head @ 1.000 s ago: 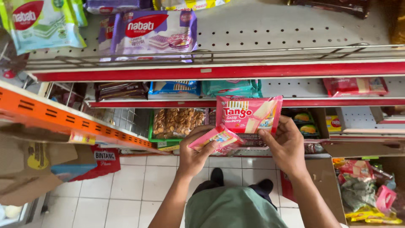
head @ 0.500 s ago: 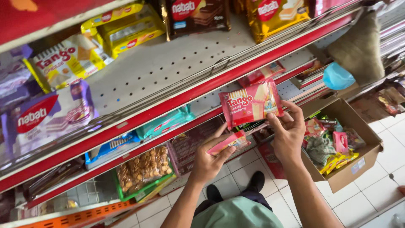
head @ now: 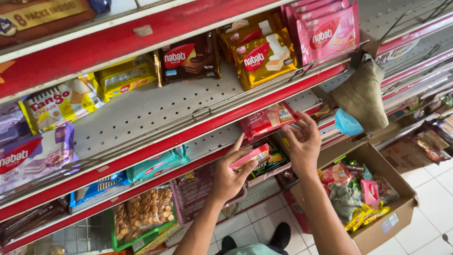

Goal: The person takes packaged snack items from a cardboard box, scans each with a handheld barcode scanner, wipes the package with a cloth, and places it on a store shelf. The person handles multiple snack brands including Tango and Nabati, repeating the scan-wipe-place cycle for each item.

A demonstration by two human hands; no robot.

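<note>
The left hand (head: 230,177) grips a small pink wafer pack (head: 250,156) between thumb and fingers, below the front edge of the white perforated shelf (head: 141,111). The right hand (head: 302,141), compared with half a second ago, has moved the larger pink wafer pack (head: 267,119) up; it now lies flatter at the red shelf edge (head: 203,130), pinched by the fingertips.

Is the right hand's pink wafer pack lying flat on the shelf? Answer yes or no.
No: the right hand holds the pink wafer pack tilted at the shelf's red edge, not lying flat on it.
</note>
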